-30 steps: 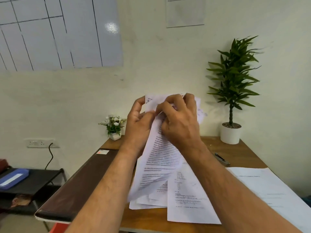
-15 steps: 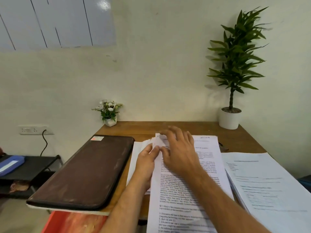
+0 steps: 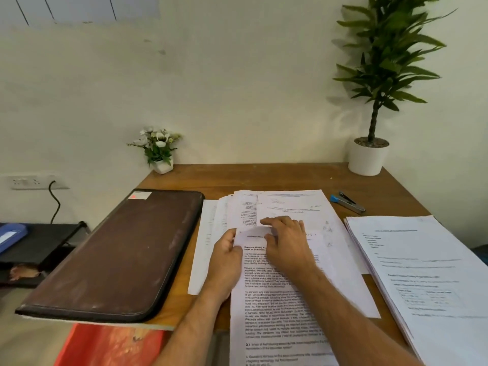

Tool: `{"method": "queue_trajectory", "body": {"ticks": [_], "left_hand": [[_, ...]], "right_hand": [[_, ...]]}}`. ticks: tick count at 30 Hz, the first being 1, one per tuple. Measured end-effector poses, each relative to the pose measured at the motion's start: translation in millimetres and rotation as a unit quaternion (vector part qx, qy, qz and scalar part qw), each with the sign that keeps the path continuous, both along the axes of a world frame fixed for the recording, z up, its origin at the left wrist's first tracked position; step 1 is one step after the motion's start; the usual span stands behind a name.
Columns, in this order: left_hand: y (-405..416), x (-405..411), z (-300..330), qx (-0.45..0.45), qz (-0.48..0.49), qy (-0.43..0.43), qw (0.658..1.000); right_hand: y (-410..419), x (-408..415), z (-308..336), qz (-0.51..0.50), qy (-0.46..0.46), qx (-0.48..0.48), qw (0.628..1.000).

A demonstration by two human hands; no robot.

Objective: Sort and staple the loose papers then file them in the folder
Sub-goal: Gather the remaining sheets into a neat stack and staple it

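Brown wood forms the desk top (image 3: 277, 178), on which a loose pile of white printed sheets (image 3: 295, 207) is spread at the centre. A long printed page (image 3: 277, 307) lies on top of the pile and is cut off by the lower frame edge. The page's upper left corner is pinched by the left hand (image 3: 227, 262), thumb on top; the remaining fingers are hidden under the paper. The right hand (image 3: 287, 244) is laid over the page's upper part, its fingers bent onto the sheet; whether the paper is gripped or only pressed cannot be told, the fingertips being blurred. Text on most sheets is too soft to be read.

A closed dark brown leather-look folder (image 3: 118, 254) lies to the left of the pile, its near corner overhanging the desk edge. A second stack of white papers (image 3: 422, 273) lies to the right, cut off at the frame border. A grey metal stapler with a blue end (image 3: 347, 202) rests beyond that stack, apart from both hands. A small white-flowered pot (image 3: 159, 151) and a tall green plant in a white pot (image 3: 369, 154), its crown cropped, are set at the back corners.
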State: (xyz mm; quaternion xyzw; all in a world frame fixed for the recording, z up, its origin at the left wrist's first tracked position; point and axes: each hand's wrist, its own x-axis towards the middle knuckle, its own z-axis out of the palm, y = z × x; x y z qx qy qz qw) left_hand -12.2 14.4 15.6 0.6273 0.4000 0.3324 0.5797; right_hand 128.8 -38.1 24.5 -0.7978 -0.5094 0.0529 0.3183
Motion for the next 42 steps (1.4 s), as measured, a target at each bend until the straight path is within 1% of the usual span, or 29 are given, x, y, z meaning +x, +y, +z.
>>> {"method": "queue_trajectory", "body": {"ticks": [4,7,11,13,14,15,16,18,20,22,23,24,26,27,28,29,31,32,33,35,37,39,42], "left_hand": [[3,1,-7,-0.010,0.016,-0.031,0.999],[6,1,-8,-0.011,0.039,-0.058,0.997],[9,-3,-7,-0.050,0.103,-0.084,0.990],[17,-1,-5,-0.082,0.143,-0.098,0.981],[23,1,-4,-0.071,0.165,-0.086,0.980],[30,2,-4,-0.029,0.182,-0.045,0.982],[37,2,-3,0.020,0.189,0.013,0.982],[44,3,0,0.087,0.196,0.128,0.968],[49,6,-1,0.120,0.190,0.218,0.950],[49,12,3,0.138,0.169,0.329,0.919],[49,15,5,0.134,0.166,0.356,0.910],[49,18,8,0.120,0.167,0.357,0.911],[50,20,15,0.080,0.185,0.292,0.935],[49,20,19,0.078,0.189,0.259,0.944],[48,20,23,0.097,0.183,0.236,0.949],[44,20,27,0.141,0.168,0.233,0.947],[38,23,36,0.249,0.113,0.264,0.925],[33,27,40,0.286,0.075,0.276,0.915],[28,31,43,0.298,0.033,0.281,0.911],[19,39,45,0.272,-0.034,0.289,0.917],[14,41,46,0.223,-0.057,0.283,0.931],[15,38,47,0.209,-0.064,0.278,0.935],[15,35,48,0.223,-0.042,0.280,0.933]], "right_hand": [[6,-1,-11,-0.001,0.031,0.017,0.999],[8,2,-12,-0.010,0.030,0.029,0.999],[3,-5,-14,-0.009,0.056,0.041,0.998],[-1,-7,-13,-0.004,0.050,0.056,0.997],[-2,-7,-13,0.005,0.040,0.063,0.997],[-3,-6,-12,0.017,0.026,0.067,0.997],[-4,-6,-12,0.029,0.007,0.063,0.998],[-6,-8,-12,0.044,-0.024,0.045,0.998],[-8,-9,-12,0.039,-0.026,0.039,0.998],[-10,-6,-11,0.028,-0.020,0.031,0.999],[-10,-4,-11,0.023,-0.017,0.031,0.999],[-10,-2,-11,0.017,-0.015,0.037,0.999],[-10,-2,-11,0.013,-0.019,0.051,0.998],[-9,-4,-11,0.015,-0.025,0.058,0.998],[-8,-5,-12,0.017,-0.032,0.069,0.997],[-7,-5,-14,0.015,-0.039,0.087,0.995],[-7,-6,-15,0.001,-0.046,0.122,0.991],[-8,-6,-16,-0.006,-0.044,0.136,0.990],[-9,-6,-16,-0.013,-0.037,0.145,0.989],[-10,-8,-15,-0.017,-0.015,0.151,0.988],[-9,-10,-15,-0.002,-0.024,0.156,0.987],[-7,-12,-15,0.011,-0.037,0.132,0.990],[-8,-13,-10,0.010,-0.024,0.096,0.995]]}}
